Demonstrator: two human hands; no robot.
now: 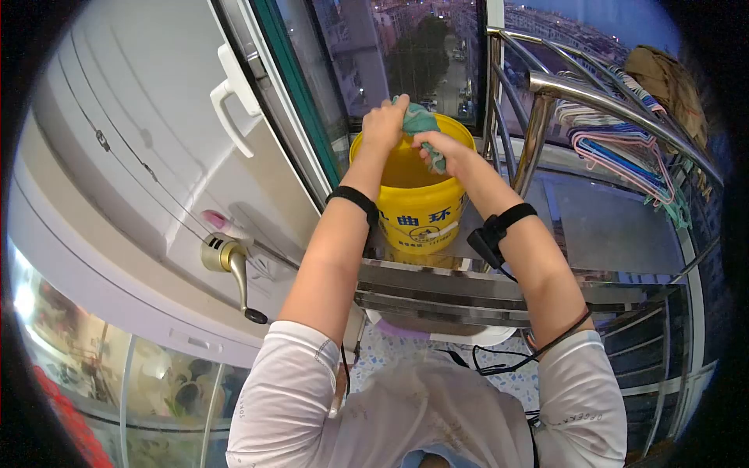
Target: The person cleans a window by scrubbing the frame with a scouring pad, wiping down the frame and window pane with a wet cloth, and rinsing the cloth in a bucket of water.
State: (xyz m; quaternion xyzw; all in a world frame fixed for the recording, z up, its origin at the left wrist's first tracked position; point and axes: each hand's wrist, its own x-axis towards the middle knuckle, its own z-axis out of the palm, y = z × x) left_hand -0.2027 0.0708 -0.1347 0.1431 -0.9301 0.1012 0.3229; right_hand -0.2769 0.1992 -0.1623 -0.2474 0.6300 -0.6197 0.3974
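A bunched green cloth (421, 118) is gripped between my two hands above a yellow bucket (417, 214). My left hand (384, 123) is closed around the cloth's upper left end, over the far part of the bucket's opening. Lower and to the right, my right hand (446, 150) is closed on the cloth, and a loose end hangs below its fingers. The bucket stands upright with dark lettering on its front. What lies deep inside it is partly hidden by my hands and the cloth.
Metal rails (538, 132) rise right of the bucket, with several hangers (624, 148) beyond them. A window handle (230, 97) and a hand crank (234, 269) are on the left. A metal ledge edge (468, 274) runs in front, and cables (499, 363) hang near the floor.
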